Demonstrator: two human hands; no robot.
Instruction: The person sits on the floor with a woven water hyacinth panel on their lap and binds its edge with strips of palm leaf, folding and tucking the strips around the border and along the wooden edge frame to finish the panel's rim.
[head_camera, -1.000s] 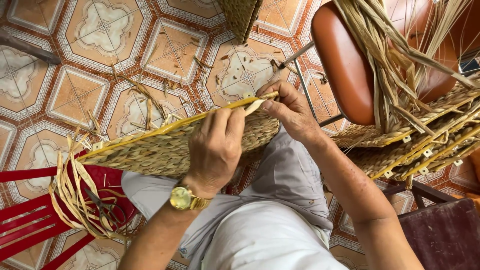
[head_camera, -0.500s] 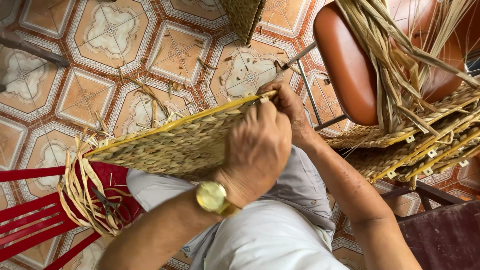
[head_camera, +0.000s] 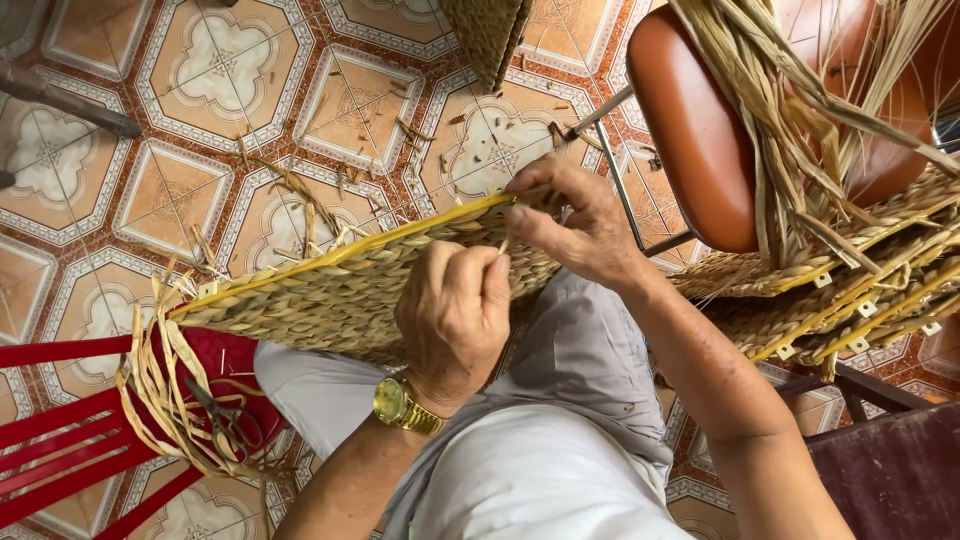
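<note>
No packages, signs or screens show. The only label-like things are small white square tags (head_camera: 786, 351), fixed along the yellow edges of the stacked woven straw mats (head_camera: 760, 320) at the right; any markings are too small to tell.

I see the woven mat (head_camera: 340, 290) across the lap, a stool (head_camera: 60, 450) left, a chair (head_camera: 700, 140) right carrying stacked mats (head_camera: 840, 290).

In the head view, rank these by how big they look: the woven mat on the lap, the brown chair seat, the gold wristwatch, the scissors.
Largest to smallest as they appear:
1. woven mat
2. brown chair seat, partly covered by straw, so close to the mat
3. scissors
4. gold wristwatch, nearer the camera, so unsure against the scissors
</note>
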